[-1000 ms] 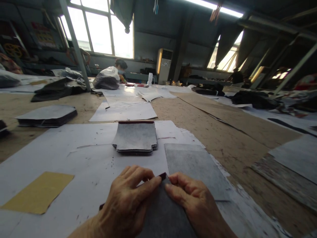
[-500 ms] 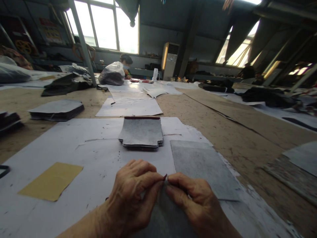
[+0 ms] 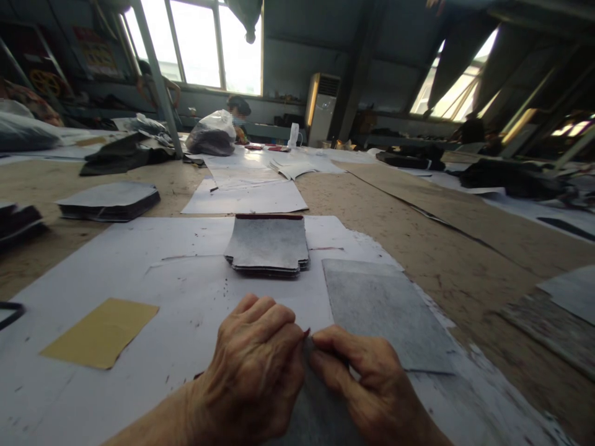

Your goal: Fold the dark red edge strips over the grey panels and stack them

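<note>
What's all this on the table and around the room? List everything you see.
Grey piece: one, dark red edging, at the hands
Notched stack: one, grey, dark red far edge, ahead
Flat sheet: one, grey, right of that stack
Yellowish piece: one, left
White sheet: one large, beneath the work
Second stack: one, grey top, dark sides, farther left
Plastic bags: at least two, clear, dark contents, far left
Dark cloth: several heaps, far left and right
Tall unit: one, pale, back
Windows: at least two, bright, back
Other people: several, background, exact count unclear
Left hand: one, bare, lower middle
Right hand: one, bare, beside it
</note>
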The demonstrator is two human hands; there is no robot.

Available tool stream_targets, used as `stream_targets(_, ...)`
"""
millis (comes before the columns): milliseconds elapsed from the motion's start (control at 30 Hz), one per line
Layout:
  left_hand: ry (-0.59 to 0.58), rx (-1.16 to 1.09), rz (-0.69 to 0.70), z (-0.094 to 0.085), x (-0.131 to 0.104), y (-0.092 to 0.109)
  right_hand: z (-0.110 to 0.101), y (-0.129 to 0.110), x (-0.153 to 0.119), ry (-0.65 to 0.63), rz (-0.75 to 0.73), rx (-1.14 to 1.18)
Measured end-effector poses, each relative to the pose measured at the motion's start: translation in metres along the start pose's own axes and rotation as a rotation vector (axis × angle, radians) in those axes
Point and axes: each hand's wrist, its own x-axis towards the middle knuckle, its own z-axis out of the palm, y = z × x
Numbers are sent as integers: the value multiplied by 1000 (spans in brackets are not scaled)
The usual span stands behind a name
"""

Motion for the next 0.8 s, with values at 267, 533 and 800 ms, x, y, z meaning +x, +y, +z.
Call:
stream_targets(267,69,148,-30,4,1,2,-3,-2,-1,-67,85,-15)
stream_targets(533,1,-32,-247,5,2,5,-7,-6,-7,-73,318,78)
stream_targets(800,-151,-746,-755,-5,9,-11,-10,2,-7,-64,513,229)
